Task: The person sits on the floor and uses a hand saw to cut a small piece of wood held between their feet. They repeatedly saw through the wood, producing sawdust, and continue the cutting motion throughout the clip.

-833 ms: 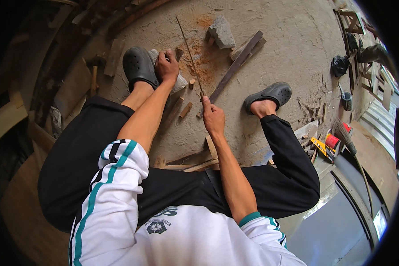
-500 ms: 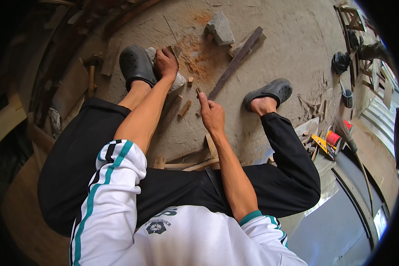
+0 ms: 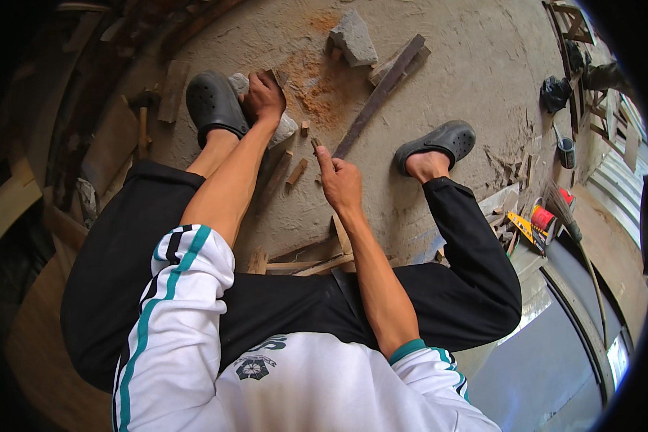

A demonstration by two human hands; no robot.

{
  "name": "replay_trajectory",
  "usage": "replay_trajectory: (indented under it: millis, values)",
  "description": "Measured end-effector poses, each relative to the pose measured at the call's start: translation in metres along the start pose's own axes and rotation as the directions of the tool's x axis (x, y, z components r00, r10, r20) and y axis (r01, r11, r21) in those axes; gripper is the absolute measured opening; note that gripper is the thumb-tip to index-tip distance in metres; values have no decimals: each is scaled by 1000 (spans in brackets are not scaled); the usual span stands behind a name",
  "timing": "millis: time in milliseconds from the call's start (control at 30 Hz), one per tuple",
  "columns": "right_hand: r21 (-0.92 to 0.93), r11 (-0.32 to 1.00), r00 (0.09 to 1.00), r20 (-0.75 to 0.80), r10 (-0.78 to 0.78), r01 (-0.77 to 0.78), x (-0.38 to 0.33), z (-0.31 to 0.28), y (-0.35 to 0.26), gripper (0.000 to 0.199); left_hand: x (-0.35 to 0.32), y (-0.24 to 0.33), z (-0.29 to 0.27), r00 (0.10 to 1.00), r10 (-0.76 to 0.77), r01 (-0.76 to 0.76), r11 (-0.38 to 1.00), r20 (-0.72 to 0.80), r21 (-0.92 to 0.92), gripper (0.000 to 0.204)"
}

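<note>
At far left, the left hand pins the wood by the stone, grip clenched; nearer right, the right hand's grip wraps a handle. Sawing seems in hand; the next stroke calls for steady wood.

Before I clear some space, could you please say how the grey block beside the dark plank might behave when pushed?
The block is probably heavy, given its stony look; its angular faces make rolling unlikely; its rough surface suggests little slipping.
</note>
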State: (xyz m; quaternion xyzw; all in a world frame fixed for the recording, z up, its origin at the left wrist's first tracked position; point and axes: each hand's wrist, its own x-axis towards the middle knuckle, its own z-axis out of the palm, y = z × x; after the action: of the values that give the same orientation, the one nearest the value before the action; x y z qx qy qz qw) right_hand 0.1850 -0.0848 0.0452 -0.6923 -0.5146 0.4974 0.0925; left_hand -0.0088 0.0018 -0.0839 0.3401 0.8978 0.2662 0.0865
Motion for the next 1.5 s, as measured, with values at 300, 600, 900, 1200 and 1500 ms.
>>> replay_trajectory:
  millis: [300, 600, 900, 1200, 1500]
  values:
    - [-20, 999, 999, 13, 45, -44, 3, 5, -1, 70, 4, -7, -5, 976, 183, -198, 972, 118, 127, 52]
    - [-44, 999, 1000, 20, 5, -4, 7, 11, 1, 73, 6, -20, 18, 989, 146, -146, 967, 14, 210, 59]
    - [-29, 999, 999, 43, 32, -31, 6, 9, 8, 68, 4, -5, 8, 993, 77, -91, 984, 92, 153, 58]
    - [-57, 997, 999, 22, 48, -47, -6, 13, 14, 71, 4, 0, 3, 990, 67, -76, 995, 126, 68, 60]
    - [-80, 994, 996, 44, 78, -74, -12, 5, 4, 70, 5, 3, -2, 984, 53, -65, 996, 170, 68, 61]
